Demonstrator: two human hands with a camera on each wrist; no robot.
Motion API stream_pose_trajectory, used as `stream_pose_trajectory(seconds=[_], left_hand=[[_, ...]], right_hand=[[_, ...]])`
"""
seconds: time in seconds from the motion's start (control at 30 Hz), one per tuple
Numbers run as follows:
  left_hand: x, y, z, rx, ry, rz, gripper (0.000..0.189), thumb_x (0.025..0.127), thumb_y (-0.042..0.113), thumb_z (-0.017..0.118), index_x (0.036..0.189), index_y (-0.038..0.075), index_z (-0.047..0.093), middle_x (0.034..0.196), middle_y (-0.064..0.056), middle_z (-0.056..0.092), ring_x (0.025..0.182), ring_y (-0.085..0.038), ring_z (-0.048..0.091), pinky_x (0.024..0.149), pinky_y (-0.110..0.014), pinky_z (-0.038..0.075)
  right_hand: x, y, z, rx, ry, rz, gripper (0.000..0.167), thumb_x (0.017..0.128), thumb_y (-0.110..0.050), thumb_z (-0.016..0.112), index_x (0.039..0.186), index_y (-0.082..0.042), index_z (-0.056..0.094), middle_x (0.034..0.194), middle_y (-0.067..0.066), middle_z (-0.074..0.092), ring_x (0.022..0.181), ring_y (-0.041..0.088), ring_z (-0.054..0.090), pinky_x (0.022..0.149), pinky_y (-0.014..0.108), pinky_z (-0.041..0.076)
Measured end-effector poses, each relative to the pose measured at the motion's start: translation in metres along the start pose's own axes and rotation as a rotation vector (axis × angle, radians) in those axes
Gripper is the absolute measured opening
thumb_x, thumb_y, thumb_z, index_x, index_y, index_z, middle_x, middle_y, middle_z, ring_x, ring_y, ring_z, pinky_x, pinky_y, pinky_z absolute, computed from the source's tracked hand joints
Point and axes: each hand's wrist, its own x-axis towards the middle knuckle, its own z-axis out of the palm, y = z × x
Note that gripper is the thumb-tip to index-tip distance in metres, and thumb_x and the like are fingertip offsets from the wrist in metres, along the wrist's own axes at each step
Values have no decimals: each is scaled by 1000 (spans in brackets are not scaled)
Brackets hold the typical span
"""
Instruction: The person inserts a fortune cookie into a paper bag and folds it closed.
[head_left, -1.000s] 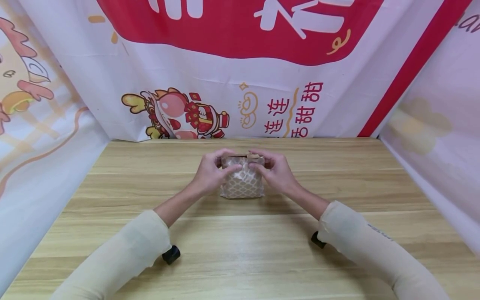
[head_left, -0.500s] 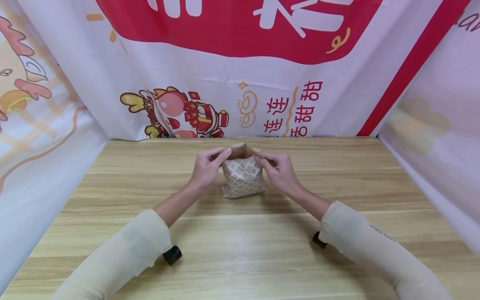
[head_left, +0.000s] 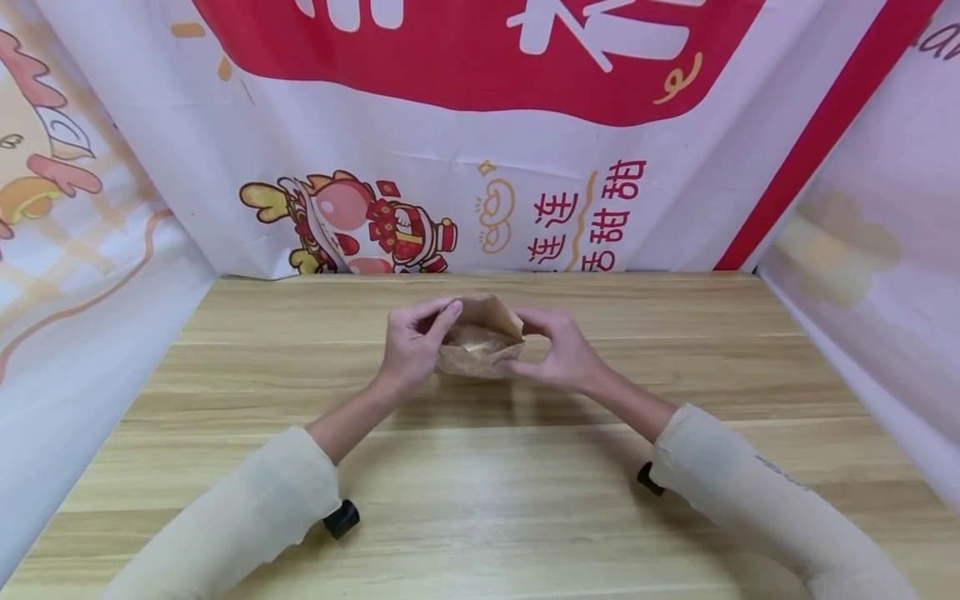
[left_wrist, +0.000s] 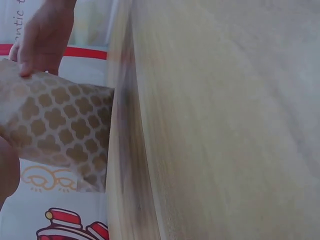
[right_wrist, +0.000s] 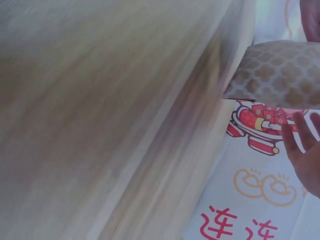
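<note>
A brown paper bag (head_left: 476, 360) with a pale lattice print is tilted, its mouth spread toward the head camera. Crinkled, pale material shows inside; I cannot tell what it is. My left hand (head_left: 412, 337) pinches the left edge of the mouth, thumb uppermost. At the right edge is my right hand (head_left: 561, 350), thumb on the front lip and fingers round the side. The right wrist view shows my right hand's lower fingers (right_wrist: 300, 140) spread beside the printed side. In the left wrist view the bag (left_wrist: 65, 125) hides part of my right hand.
The bag is over a wooden table (head_left: 480, 500). A printed cloth backdrop (head_left: 450, 142) hangs behind the table's far edge, with more cloth on the left and right sides. Small black devices sit at the left cuff (head_left: 342, 518) and right cuff (head_left: 651, 478).
The bag's mouth has been pulled from nearly flat to wide, and the bag has tipped so its inside faces the camera. My right thumb has moved down along the front lip.
</note>
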Motion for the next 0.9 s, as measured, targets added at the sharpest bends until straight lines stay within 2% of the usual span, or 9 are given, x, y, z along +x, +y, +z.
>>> stream_pose_trajectory(seconds=[0.1, 0.2, 0.27, 0.33, 0.4, 0.5, 0.6, 0.73, 0.9], left_hand=[[-5, 0, 1, -23, -72, 106, 17, 98, -7, 64, 111, -12, 74, 111, -26, 74, 97, -11, 70, 81, -20, 59], [-9, -2, 0, -24, -174, 243, 20, 94, -14, 62, 111, -12, 74, 114, -25, 74, 111, -20, 71, 94, -28, 58], [-9, -3, -2, 3, -231, 328, 23, 92, -16, 63, 112, -11, 73, 116, -24, 74, 114, -27, 71, 99, -33, 57], [-10, -5, -5, 54, -276, 404, 23, 93, -13, 65, 114, -10, 73, 118, -23, 73, 115, -32, 70, 101, -35, 56], [-10, -8, -9, 109, -320, 459, 23, 96, -2, 69, 118, -9, 72, 121, -23, 72, 115, -35, 69, 103, -37, 55], [-11, -12, -15, 186, -406, 498, 43, 96, 21, 76, 127, -8, 67, 128, -23, 69, 120, -37, 66, 107, -41, 53], [-11, -15, -21, 268, -492, 495, 70, 85, 32, 87, 137, -7, 60, 137, -22, 65, 127, -36, 62, 111, -44, 49], [-9, -16, -23, 358, -549, 483, 92, 70, 25, 98, 144, -7, 53, 141, -21, 62, 130, -34, 60, 112, -44, 49], [-7, -20, -21, 365, -535, 474, 85, 68, 13, 98, 139, -8, 56, 135, -23, 65, 125, -35, 63, 109, -41, 51]], right_hand=[[-3, 1, 0, -58, -46, -49, 51, 73, -6, 93, 119, -1, 73, 111, 10, 77, 100, 24, 73, 87, 38, 62], [-7, 2, 0, -95, -56, -107, 49, 73, -2, 91, 118, -1, 73, 109, 10, 77, 97, 23, 74, 82, 36, 63], [-10, 2, -1, -125, -47, -150, 50, 72, 3, 90, 119, 1, 72, 110, 12, 77, 97, 24, 74, 81, 38, 63], [-12, 2, -1, -148, -39, -192, 54, 70, 7, 89, 121, 2, 71, 112, 14, 77, 97, 26, 74, 80, 40, 64], [-14, 1, -2, -170, -35, -232, 58, 68, 10, 89, 123, 5, 70, 114, 17, 76, 98, 29, 74, 81, 40, 64], [-16, 0, -2, -194, -41, -272, 62, 66, 11, 89, 124, 6, 69, 116, 19, 75, 99, 31, 74, 85, 39, 63], [-18, 0, -3, -208, -42, -290, 61, 66, 10, 89, 124, 7, 69, 116, 20, 75, 99, 32, 75, 89, 38, 62], [-19, 1, -3, -191, -30, -285, 62, 66, 12, 88, 125, 7, 69, 117, 20, 74, 102, 33, 75, 91, 36, 61], [-18, -1, -1, -133, -18, -248, 61, 68, 12, 88, 125, 5, 68, 119, 18, 74, 106, 33, 74, 95, 34, 59]])
